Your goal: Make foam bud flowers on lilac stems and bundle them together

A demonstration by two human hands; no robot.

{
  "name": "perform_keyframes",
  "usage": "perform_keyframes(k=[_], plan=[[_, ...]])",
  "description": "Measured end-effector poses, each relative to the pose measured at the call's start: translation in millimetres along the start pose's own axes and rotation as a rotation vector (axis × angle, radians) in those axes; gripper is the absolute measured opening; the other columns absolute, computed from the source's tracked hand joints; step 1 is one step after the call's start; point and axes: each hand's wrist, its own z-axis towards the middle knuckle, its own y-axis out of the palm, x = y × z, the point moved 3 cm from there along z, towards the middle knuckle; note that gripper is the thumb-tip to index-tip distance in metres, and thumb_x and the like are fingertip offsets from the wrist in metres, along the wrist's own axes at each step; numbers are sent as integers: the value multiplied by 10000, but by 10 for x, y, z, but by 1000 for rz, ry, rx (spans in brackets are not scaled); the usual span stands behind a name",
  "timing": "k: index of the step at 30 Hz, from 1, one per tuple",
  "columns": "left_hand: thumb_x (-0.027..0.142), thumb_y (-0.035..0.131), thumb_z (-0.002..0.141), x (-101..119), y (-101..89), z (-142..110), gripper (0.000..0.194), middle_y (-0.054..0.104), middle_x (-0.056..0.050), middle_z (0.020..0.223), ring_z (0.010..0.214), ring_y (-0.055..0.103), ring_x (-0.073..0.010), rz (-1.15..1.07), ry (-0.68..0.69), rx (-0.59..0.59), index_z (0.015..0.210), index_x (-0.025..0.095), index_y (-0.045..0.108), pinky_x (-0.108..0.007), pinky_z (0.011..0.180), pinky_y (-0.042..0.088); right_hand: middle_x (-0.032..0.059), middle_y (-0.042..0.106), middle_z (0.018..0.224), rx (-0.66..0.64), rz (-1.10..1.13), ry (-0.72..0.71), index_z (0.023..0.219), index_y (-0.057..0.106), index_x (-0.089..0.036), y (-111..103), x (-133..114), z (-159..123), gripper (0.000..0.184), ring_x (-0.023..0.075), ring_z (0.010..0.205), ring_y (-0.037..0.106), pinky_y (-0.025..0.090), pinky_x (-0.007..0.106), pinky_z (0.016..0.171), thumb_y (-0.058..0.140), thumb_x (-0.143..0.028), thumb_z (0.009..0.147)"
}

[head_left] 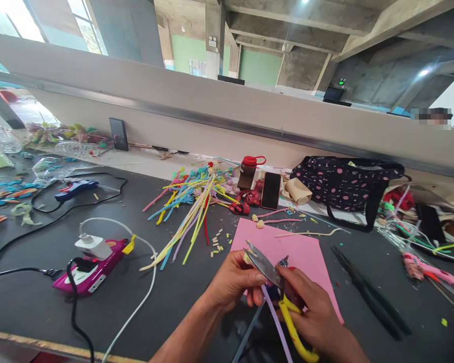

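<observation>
My left hand (234,282) is closed, thumb against fingers, on a purple pipe-cleaner-like stem (277,322) that runs down toward the front edge. A small cream piece (246,258) shows at its fingertips, partly behind the blades. My right hand (314,305) grips scissors (265,263) with yellow-wrapped handles (293,333); their blades point up and left, across the left fingertips. Whether the blades touch the cream piece I cannot tell. Below both hands lies a pink sheet (298,247). Some dark thing near the right fingers is mostly hidden.
A bundle of coloured stems (192,212) lies left of the sheet, with small cut bits (219,242). Further left are a purple power strip (91,275) and cables. Black long-nosed pliers (371,292) lie right. Behind stand a bottle (246,174), a phone (271,190) and a patterned bag (336,184).
</observation>
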Motion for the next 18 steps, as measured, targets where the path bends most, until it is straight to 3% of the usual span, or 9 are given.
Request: perform_keyframes(k=[6,9,14,18], plan=[[290,763,565,11,17,8,256,605,-34,432,335,548,-104,6,5,-10,615,73,638,-128,287,383,52,609,910,3,28,-9,1284,394,-232,-18,-10,-1,559,169,708,590,503,265,609,592,-279,763],[303,755,571,8,8,13,263,581,-25,400,325,537,-103,-15,4,-6,581,82,614,-127,281,367,67,612,1003,6,90,87,1282,393,-235,-35,-2,-12,556,178,762,610,516,258,635,586,-275,762],[322,747,573,21,-16,20,277,567,-15,387,296,509,-90,-39,-8,38,577,90,595,-121,263,329,87,519,1230,51,211,272,1310,343,-225,-81,113,-72,561,218,1027,562,495,273,804,551,-311,796],[332,742,580,22,-23,32,289,548,-16,351,262,458,-69,-60,-14,60,556,92,582,-117,257,303,94,529,1228,79,212,322,1309,337,-212,-102,193,-122,563,219,1012,578,514,255,755,542,-346,802]])
